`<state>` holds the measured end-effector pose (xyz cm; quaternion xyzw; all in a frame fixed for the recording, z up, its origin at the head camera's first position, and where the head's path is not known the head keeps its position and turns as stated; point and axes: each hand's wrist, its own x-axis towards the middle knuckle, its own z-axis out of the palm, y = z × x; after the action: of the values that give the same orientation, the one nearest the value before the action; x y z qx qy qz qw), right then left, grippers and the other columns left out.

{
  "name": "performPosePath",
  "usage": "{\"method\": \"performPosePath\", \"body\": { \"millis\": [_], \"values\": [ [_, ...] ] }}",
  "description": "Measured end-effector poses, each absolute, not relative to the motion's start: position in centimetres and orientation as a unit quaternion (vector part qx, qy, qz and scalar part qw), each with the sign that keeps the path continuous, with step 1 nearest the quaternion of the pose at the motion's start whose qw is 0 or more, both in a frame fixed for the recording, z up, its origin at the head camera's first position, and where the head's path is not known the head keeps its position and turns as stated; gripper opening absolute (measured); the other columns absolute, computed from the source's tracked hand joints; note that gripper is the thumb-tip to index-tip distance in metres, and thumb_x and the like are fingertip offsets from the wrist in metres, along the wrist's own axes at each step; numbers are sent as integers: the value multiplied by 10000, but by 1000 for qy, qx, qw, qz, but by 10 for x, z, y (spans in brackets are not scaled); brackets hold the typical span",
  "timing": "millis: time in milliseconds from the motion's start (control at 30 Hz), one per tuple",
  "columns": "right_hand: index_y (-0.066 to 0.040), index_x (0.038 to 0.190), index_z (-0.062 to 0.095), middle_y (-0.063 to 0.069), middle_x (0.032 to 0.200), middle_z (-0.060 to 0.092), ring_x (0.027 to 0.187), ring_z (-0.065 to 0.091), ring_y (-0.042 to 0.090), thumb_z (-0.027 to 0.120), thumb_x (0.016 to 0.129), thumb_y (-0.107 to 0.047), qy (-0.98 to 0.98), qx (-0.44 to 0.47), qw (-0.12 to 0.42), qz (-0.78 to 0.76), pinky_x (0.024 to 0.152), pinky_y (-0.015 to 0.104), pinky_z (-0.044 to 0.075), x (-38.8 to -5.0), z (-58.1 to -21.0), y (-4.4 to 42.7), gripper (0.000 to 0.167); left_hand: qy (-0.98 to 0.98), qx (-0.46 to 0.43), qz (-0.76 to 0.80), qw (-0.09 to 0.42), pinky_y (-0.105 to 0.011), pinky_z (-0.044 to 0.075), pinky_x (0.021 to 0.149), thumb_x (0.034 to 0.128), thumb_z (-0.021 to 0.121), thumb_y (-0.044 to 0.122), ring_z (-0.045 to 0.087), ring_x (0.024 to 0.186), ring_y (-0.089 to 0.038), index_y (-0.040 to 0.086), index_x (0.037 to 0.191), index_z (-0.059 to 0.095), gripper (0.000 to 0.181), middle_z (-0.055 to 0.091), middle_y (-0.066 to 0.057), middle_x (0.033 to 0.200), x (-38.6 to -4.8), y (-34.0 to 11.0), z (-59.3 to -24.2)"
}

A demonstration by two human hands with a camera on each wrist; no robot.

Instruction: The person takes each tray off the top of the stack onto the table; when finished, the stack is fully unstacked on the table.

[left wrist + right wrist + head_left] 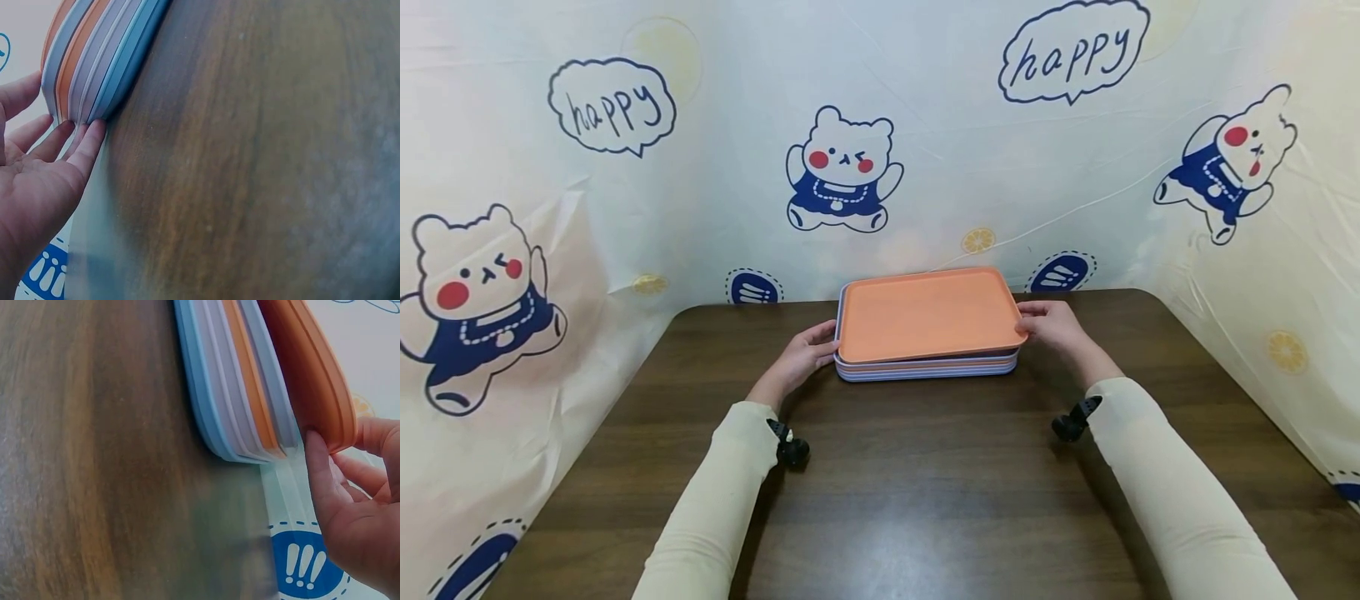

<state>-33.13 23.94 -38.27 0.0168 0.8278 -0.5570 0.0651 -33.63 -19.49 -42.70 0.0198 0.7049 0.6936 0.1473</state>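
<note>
A stack of trays [928,367] in blue, lilac and orange lies on the brown table. The top orange tray [928,312] is tilted, its right end raised off the stack and its left end resting on it. My right hand [1054,323] pinches the raised right end; in the right wrist view a dark gap parts the orange tray [312,381] from the grey-blue tray [269,369] below. At the stack's left end, my left hand [805,354] touches the tray rims with its fingertips, fingers spread and mostly straight, as the left wrist view shows.
The wooden table [895,492] stretches from the stack toward me. Behind it and at both sides hangs a pale curtain [940,167] printed with bears and words. A small black camera [792,450] is strapped to my left wrist, another camera [1067,427] to my right.
</note>
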Motion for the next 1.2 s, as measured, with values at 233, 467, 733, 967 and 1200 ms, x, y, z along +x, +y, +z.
{"method": "performPosePath", "body": {
  "millis": [233,467,733,967,1200],
  "values": [
    [26,1412,456,254,1257,581,837,683,161,631,923,-63,795,41,97,-598,912,445,509,-330,-382,243,527,710,20,689,144,-379,382,1063,999,543,105,420,1330,-255,106,1525,308,577,267,-98,1564,-336,-195,-428],
    [-29,1477,387,159,1170,628,805,689,135,616,942,-56,756,62,126,-640,784,330,567,-328,-380,246,582,715,22,684,143,-371,396,1052,1000,535,87,422,1327,-253,110,1522,318,565,276,-97,1560,-335,-197,-429],
    [-71,1493,377,152,1206,591,795,662,128,586,967,-93,753,84,127,-640,750,278,561,-322,-380,248,567,720,21,679,144,-372,393,1054,995,540,73,406,1335,-255,114,1526,309,581,279,-101,1559,-334,-197,-428],
    [-59,1499,356,24,1007,648,774,651,131,575,973,-88,737,85,130,-658,753,279,555,-314,-379,251,571,723,24,676,142,-365,402,1046,993,542,69,418,1325,-252,110,1522,318,576,292,-100,1552,-335,-198,-429],
    [-59,1516,311,-45,868,670,742,648,123,549,982,-66,712,87,142,-683,703,254,550,-301,-373,256,585,727,28,671,144,-365,403,1044,991,550,79,414,1332,-248,122,1525,315,585,285,-92,1558,-336,-198,-429]
  ]
}}
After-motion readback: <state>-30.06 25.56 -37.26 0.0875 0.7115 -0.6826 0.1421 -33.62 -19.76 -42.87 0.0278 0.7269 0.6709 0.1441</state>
